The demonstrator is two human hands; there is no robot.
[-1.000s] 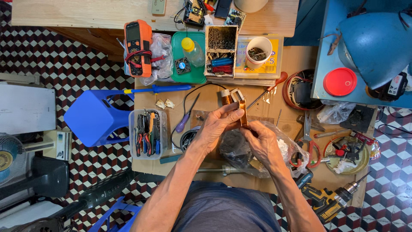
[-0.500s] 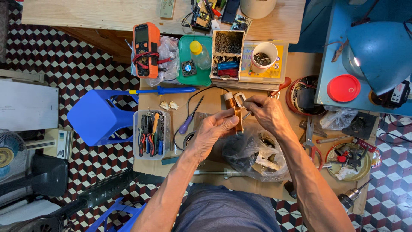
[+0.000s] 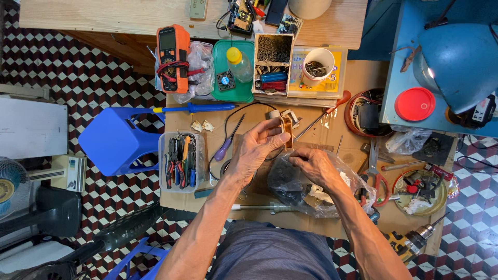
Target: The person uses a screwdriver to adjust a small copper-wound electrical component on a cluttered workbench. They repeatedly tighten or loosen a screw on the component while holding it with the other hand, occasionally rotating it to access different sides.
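while both hands meet over a cluttered cardboard-topped bench point(image 3: 363, 78), a copper coil point(image 3: 287, 132) stands upright between them.

around the coil, largest first: checkered tile floor point(image 3: 78, 78) to its left with one blue plastic stool point(image 3: 116, 140); one blue lamp shade point(image 3: 461, 57) far right, cut off by the frame edge; one clear plastic bag point(image 3: 311, 189) just below, its dark contents hard to make out; one orange multimeter point(image 3: 173, 57) up left; one clear tray of pliers point(image 3: 180, 161) left; one white cup point(image 3: 318, 65) above. left hand point(image 3: 254, 155) curls its fingers around the coil, gripping it; right hand point(image 3: 316, 166) rests on the bag, fingertips pinched at the coil's lower edge, though what they pinch cannot be told.
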